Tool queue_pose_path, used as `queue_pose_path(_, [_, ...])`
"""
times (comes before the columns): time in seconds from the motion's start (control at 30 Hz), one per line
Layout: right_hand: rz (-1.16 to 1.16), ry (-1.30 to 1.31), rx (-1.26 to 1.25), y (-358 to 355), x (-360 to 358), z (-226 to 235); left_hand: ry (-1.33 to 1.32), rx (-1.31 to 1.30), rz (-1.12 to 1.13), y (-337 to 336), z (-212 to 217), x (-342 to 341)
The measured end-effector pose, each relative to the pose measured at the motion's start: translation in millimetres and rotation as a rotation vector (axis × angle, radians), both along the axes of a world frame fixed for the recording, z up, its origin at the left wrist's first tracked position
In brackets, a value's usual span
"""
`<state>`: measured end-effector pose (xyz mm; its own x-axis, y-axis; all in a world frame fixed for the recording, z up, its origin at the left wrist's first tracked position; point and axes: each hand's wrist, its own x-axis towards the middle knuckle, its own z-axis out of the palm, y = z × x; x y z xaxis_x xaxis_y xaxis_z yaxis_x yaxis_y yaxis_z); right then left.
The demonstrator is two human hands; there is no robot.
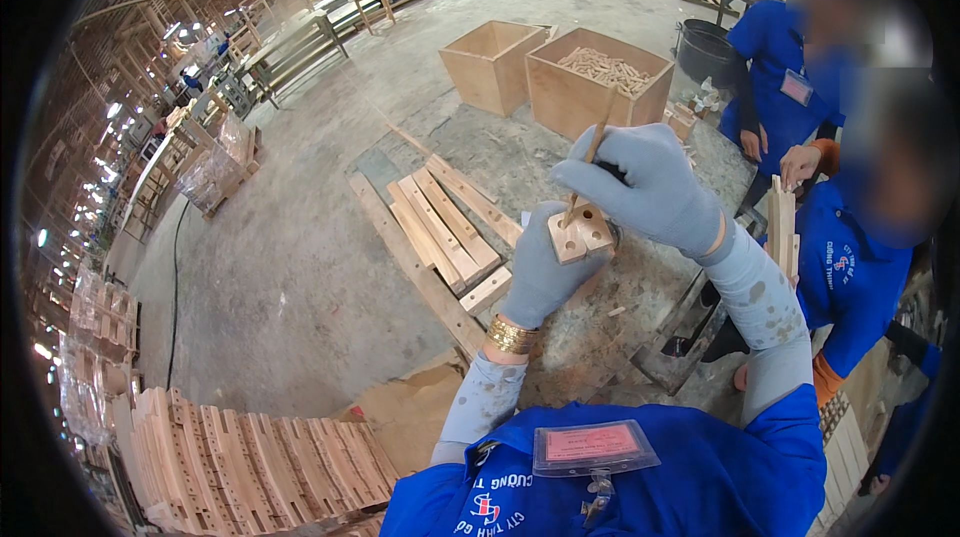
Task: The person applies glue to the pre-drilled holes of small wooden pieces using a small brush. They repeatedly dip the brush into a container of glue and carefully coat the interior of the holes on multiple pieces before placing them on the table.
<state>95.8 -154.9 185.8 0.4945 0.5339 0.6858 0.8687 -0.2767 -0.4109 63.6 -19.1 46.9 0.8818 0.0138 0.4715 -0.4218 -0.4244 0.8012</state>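
Observation:
Both my hands wear grey gloves. My left hand (543, 277) is closed around a light wooden block (580, 243) with several round holes in its upper face. Above it, my right hand (655, 182) pinches a thin brown stick (601, 129), held nearly upright. The stick's lower end meets the block's top face at or in one of the holes; which of the two I cannot tell. The lower part of the block is hidden by my left fingers.
Drilled wooden strips (440, 222) lie on the concrete floor ahead. Beyond stand a plywood box of dowels (560, 102), another plywood box (480, 77) and a black bucket (705, 52). Stacked wooden pieces (250, 457) fill the lower left. Co-workers in blue shirts (850, 247) are close at right.

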Motion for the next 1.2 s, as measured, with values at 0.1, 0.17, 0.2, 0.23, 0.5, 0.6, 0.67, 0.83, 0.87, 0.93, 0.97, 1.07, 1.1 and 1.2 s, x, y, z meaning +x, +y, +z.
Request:
queue_pose_path(0.1, [0.022, -0.049, -0.023, 4, 3, -5, -0.009, 0.000, 0.009, 0, -1, 1])
queue_pose_path(0.17, [-0.006, -0.072, -0.049, 6, 1, -4, -0.019, -0.008, 0.014, 0, -3, 2])
queue_pose_path(0.2, [-0.008, -0.059, -0.048, 6, 0, -3, -0.013, -0.006, 0.013, 0, -2, 1])
queue_pose_path(0.23, [-0.010, -0.045, -0.047, 6, -1, -3, -0.006, -0.004, 0.013, 0, -1, 1])
queue_pose_path(0.5, [-0.076, -0.014, 0.024, 3, -4, -1, 0.014, -0.014, 0.009, -2, 5, -2])
queue_pose_path(0.6, [-0.146, 0.059, 0.157, 1, -6, 5, 0.043, 0.002, 0.013, -1, 6, -3])
queue_pose_path(0.67, [-0.160, 0.118, 0.238, -3, -8, 8, 0.001, 0.082, 0.032, 1, 6, -2])
queue_pose_path(0.83, [-0.148, 0.176, 0.185, -11, -11, 3, 0.020, 0.021, 0.007, -1, 12, -5])
queue_pose_path(0.87, [-0.143, 0.161, 0.159, -11, -12, 1, 0.024, 0.021, 0.001, -1, 13, -5])
queue_pose_path(0.93, [-0.131, 0.159, 0.096, -11, -14, -1, 0.044, -0.011, -0.002, -1, 13, -6])
queue_pose_path(0.97, [-0.129, 0.158, 0.065, -11, -15, -2, 0.054, -0.026, -0.007, -2, 13, -6])
queue_pose_path(1.07, [-0.062, 0.087, 0.050, -6, -17, -5, -0.071, 0.005, 0.024, -4, 11, -5])
queue_pose_path(1.1, [-0.038, 0.048, -0.001, -5, -17, -5, -0.062, -0.002, 0.018, -3, 9, -3])
queue_pose_path(1.2, [0.008, -0.051, -0.110, -4, -16, -3, -0.027, -0.041, -0.003, -2, 4, 1])
